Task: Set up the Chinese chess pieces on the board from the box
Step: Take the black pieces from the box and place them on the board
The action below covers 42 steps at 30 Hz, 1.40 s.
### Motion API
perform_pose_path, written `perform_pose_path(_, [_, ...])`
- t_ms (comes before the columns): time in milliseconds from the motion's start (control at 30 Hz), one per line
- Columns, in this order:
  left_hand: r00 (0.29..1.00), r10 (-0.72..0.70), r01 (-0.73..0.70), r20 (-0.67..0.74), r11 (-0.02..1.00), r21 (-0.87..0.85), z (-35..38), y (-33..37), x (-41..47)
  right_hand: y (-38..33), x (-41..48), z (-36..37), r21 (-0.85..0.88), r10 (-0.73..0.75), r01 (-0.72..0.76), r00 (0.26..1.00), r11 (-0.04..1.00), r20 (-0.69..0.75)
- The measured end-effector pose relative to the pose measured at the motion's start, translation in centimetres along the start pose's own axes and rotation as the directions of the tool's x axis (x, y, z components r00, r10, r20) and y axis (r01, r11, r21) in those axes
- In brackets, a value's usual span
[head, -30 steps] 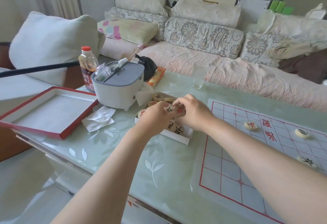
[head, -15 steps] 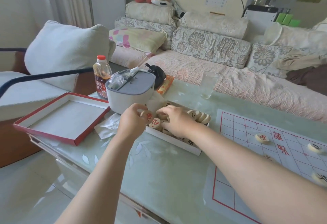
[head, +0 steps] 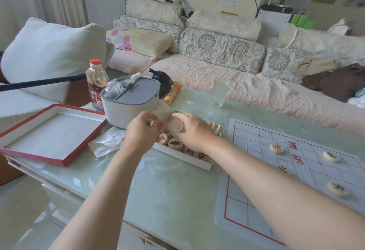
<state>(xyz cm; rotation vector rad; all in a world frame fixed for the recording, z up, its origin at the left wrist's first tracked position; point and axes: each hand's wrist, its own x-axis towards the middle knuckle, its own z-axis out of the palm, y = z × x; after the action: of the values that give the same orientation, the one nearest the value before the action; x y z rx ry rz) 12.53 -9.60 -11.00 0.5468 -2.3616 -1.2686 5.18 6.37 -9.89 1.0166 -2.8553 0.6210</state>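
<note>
A white box (head: pixel 197 162) full of round wooden chess pieces lies on the table's middle. My left hand (head: pixel 141 134) pinches a red-marked piece (head: pixel 159 127) at the box's left end. My right hand (head: pixel 192 129) is curled over the pieces, and a pale round piece (head: pixel 176 126) shows under its fingers. Loose pieces, one with a black mark (head: pixel 175 143), lie below the hands. The paper board (head: pixel 292 172) with red lines lies at the right and carries several pieces, among them a red one (head: pixel 276 148) and a black one (head: pixel 337 189).
The box's red-edged lid (head: pixel 49 137) lies open at the left. A grey-lidded white container (head: pixel 130 101), a sauce bottle (head: pixel 96 83), crumpled tissue (head: pixel 106 143) and a glass (head: pixel 220 92) stand behind the box. A sofa runs along the table's far edge.
The view has drifted a little. My left hand now pinches a red-marked piece, and my right hand has closed over a pale piece in the box.
</note>
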Motion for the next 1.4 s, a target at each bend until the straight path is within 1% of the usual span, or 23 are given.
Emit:
perform_pose_path(100, [0.997, 0.063, -0.061, 0.042, 0.998, -0.032, 2.1, 2.2, -0.8, 2.4, -2.5, -1.8, -0.004, 0.07, -0.071, 0.996, 0.997, -0.059])
perform_pose_path(267, [0.967, 0.188, -0.186, 0.174, 0.982, -0.028, 6.7, 6.6, -3.2, 8.0, -7.4, -5.1, -0.014, 0.23, -0.231, 0.971, 0.973, -0.071])
perform_pose_path(367, [0.914, 0.266, -0.264, 0.305, 0.963, -0.047, 10.1, 8.8, -4.9, 11.7, -9.8, -6.4, -0.003, 0.338, -0.34, 0.937, 0.941, -0.091])
perform_pose_path(433, [0.866, 0.304, -0.304, 0.397, 0.95, -0.065, 12.3, 9.8, -5.8, 13.9, -11.1, -7.1, 0.071, 0.421, -0.415, 0.899, 0.907, -0.122])
perform_pose_path(500, [0.821, 0.32, -0.336, 0.472, 0.94, -0.054, 14.4, 10.5, -6.4, 16.0, -12.0, -7.6, 0.111, 0.5, -0.489, 0.856, 0.865, -0.128])
perform_pose_path(567, [0.787, 0.308, -0.351, 0.535, 0.936, -0.023, 16.1, 10.9, -6.8, 18.1, -12.6, -8.0, 0.072, 0.56, -0.555, 0.819, 0.829, -0.127])
perform_pose_path(667, [0.75, 0.295, -0.377, 0.592, 0.926, 0.015, 18.2, 10.6, -6.8, 20.8, -12.8, -8.3, 0.046, 0.596, -0.598, 0.786, 0.8, -0.165])
perform_pose_path(767, [0.734, 0.292, -0.394, 0.614, 0.918, 0.035, 19.6, 10.6, -6.4, 23.2, -11.6, -8.9, 0.027, 0.606, -0.613, 0.772, 0.789, -0.193])
perform_pose_path(900, [0.745, 0.278, -0.387, 0.606, 0.92, 0.054, 21.1, 10.6, -5.6, 25.5, -9.2, -9.1, 0.013, 0.598, -0.607, 0.777, 0.794, -0.196])
perform_pose_path(1067, [0.754, 0.271, -0.364, 0.598, 0.931, 0.037, 21.9, 10.0, -4.7, 27.2, -6.9, -8.0, 0.005, 0.565, -0.576, 0.8, 0.818, -0.202])
perform_pose_path(1167, [0.78, 0.245, -0.295, 0.576, 0.955, -0.007, 21.9, 10.0, -4.5, 27.7, -6.3, -7.3, -0.01, 0.568, -0.579, 0.803, 0.815, -0.182])
perform_pose_path(1233, [0.813, 0.239, -0.268, 0.531, 0.963, -0.023, 21.8, 10.2, -4.2, 27.6, -6.1, -7.1, -0.059, 0.557, -0.577, 0.807, 0.815, -0.195])
perform_pose_path(1300, [0.851, 0.206, -0.201, 0.483, 0.978, -0.064, 21.5, 10.5, -3.7, 27.1, -6.2, -7.3, -0.088, 0.517, -0.548, 0.823, 0.832, -0.235])
perform_pose_path(1333, [0.87, 0.173, -0.147, 0.462, 0.985, -0.092, 21.3, 10.6, -3.5, 26.7, -6.3, -7.5, -0.065, 0.492, -0.519, 0.837, 0.852, -0.241])
perform_pose_path(1400, [0.903, 0.087, -0.007, 0.422, 0.982, -0.188, 20.5, 11.1, -3.2, 25.1, -6.7, -7.9, 0.064, 0.438, -0.435, 0.876, 0.898, -0.2])
